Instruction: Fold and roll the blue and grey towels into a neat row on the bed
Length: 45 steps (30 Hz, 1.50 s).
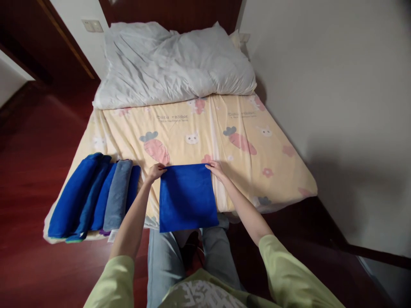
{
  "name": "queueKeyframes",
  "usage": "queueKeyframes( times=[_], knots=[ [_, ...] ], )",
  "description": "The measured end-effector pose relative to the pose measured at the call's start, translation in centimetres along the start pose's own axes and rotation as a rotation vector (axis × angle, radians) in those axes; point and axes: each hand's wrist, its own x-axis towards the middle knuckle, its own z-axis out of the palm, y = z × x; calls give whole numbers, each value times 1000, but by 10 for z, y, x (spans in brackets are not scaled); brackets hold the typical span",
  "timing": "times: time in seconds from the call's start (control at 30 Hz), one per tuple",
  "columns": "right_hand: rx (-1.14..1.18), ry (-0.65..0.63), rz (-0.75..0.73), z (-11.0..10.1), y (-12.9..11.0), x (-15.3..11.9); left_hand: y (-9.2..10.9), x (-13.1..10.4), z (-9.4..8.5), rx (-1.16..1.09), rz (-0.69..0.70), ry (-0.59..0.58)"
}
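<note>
A blue towel [189, 197] lies spread as a rough square at the near edge of the bed, its lower edge reaching over my knees. My left hand [156, 171] pinches its far left corner. At the far right corner, my right hand [215, 169] has thumb and fingers closed on the same cloth. To the left of my left arm, several rolled or folded towels rest side by side: a blue one [75, 194] outermost and a grey-blue one [117, 194] nearer my arm among them.
The bed carries a pale yellow sheet [276, 154] printed with carrots and rabbits. A bunched white quilt [173, 68] covers its head end by the dark headboard [180, 13]. A white wall [340, 85] rises at the right; reddish floor [28, 171] shows at left.
</note>
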Motion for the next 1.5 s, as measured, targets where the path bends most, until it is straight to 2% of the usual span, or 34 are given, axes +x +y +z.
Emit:
queueKeyframes(
  times=[0.13, 0.23, 0.4, 0.53, 0.6, 0.67, 0.73, 0.83, 0.93, 1.03, 1.1, 1.13, 1.2, 1.27, 1.33, 1.4, 1.5],
  knots=[
    [14, -1, -16, -5, -6, -5, 5, -2, -5, -24, 52, 55],
    [-12, 7, -86, -9, -19, 5, 8, 4, -13, -56, 83, 119],
    [-146, 66, -181, -2, -59, 57, 20, 44, -23, -218, 128, 315],
    [-394, 136, -261, 24, -83, 97, 28, 74, -17, -117, 193, 479],
    [-550, 193, -359, 40, -79, 98, 30, 76, -2, 6, 272, 528],
    [-713, 202, -477, 54, -63, 84, 27, 67, 22, 137, 375, 496],
    [-868, 105, -543, 64, -40, 63, 22, 54, 48, 221, 448, 400],
    [-1019, -27, -499, 69, -9, 40, 14, 43, 76, 264, 451, 329],
    [-1060, -18, -429, 68, 1, 43, 12, 52, 81, 278, 416, 323],
    [-1085, -35, -415, 70, -9, 41, 20, 55, 76, 290, 391, 281],
    [-1099, -54, -443, 71, -17, 17, 25, 36, 77, 309, 383, 251],
    [-1103, -70, -468, 69, -18, -4, 25, 17, 79, 321, 392, 229],
    [-1103, -122, -520, 60, -11, -56, 18, -35, 89, 343, 450, 160],
    [-1090, -178, -533, 45, 3, -106, 1, -93, 100, 352, 512, 97],
    [-1057, -206, -518, 29, 18, -140, -20, -143, 107, 348, 505, 98],
    [-1009, -210, -506, 15, 26, -156, -39, -176, 106, 327, 454, 124],
    [-927, -282, -552, 0, 27, -162, -59, -195, 95, 292, 437, 103]
  ],
)
